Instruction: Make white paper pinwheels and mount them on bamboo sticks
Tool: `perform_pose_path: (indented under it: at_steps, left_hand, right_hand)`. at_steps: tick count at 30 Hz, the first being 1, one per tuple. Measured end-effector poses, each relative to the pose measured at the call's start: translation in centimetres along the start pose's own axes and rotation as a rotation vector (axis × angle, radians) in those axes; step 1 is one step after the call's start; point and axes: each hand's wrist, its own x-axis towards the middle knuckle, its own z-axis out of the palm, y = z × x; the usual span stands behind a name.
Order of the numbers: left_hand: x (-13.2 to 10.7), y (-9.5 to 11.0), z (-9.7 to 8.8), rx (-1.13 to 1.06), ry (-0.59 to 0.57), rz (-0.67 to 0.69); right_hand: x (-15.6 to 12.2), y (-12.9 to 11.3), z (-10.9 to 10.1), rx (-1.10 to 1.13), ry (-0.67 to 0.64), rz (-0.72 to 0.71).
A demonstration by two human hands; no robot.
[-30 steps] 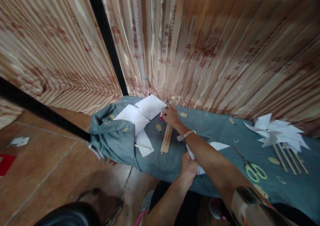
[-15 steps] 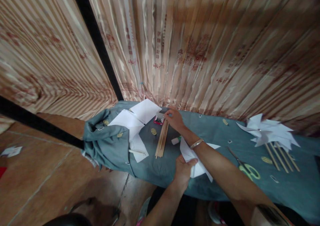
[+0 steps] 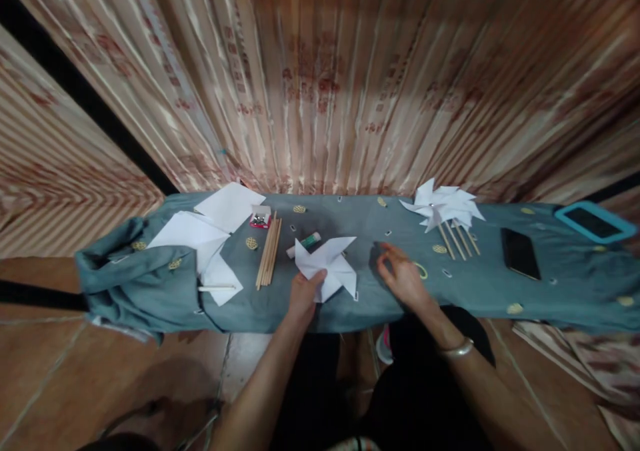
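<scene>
My left hand (image 3: 304, 292) is closed on a white paper pinwheel (image 3: 335, 259), its thumb pressed near the middle and the folded blades spread around it. To the right of it, my right hand (image 3: 404, 279) hovers above the cloth with its fingertips drawn together; what they pinch, if anything, is too small to see. A pale green scissor handle (image 3: 423, 271) shows partly behind that hand. Behind the pinwheel lies a glue stick (image 3: 311, 240). Left of these are a bundle of thin wooden sticks (image 3: 269, 254) and a small open red-and-white box (image 3: 261, 216) of metallic pins.
White paper sheets (image 3: 193, 230) lie at the left of the cloth-covered table (image 3: 350, 211), with a pale stick (image 3: 217, 288) on one. Finished pinwheels on sticks (image 3: 443, 204) rest at the back right. A black phone (image 3: 521, 254) and a blue-framed tablet (image 3: 594, 222) are farther right.
My right hand has moved from the pin box to the right of the pinwheel. The pinwheel in my left hand now faces up, unobstructed. The view has swung right, bringing phone and tablet in.
</scene>
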Motion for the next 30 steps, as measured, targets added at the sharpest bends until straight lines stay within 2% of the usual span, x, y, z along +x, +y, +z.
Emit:
perform_pose_path:
  at_steps: [4,7,10,13,15,17,24,30]
  left_hand:
    - [-0.1,0.3,0.3,0.012,0.039,0.024]
    - [-0.1,0.3,0.5,0.033,0.06,0.033]
    - [-0.1,0.2,0.6,0.029,0.072,0.05]
    - [0.0,0.0,0.6,0.029,0.069,0.069]
    - [0.1,-0.1,0.5,0.041,0.075,0.07]
    - [0.1,-0.1,0.5,0.05,0.081,0.066]
    - [0.2,-0.3,0.6,0.051,0.101,0.085]
    - [0.1,-0.8,0.7,0.069,0.094,0.112]
  right_hand:
    - [-2.4,0.7,1.5,-0.24,-0.094,-0.156]
    - [-3.0,0.5,2.0,-0.255,-0.083,-0.176]
    - [-3.0,1.2,2.1,-0.117,-0.015,-0.113]
    - [-2.5,2.1,1.9,0.067,0.054,0.065]
    - [-2.0,2.4,1.6,0.106,0.086,0.189]
    - [-1.6,2.3,1.2,0.083,0.071,0.251]
    - [-1.5,1.2,0.4,-0.011,-0.174,0.217]
    - [-1.5,1.2,0.1,-0.004,-0.215,0.188]
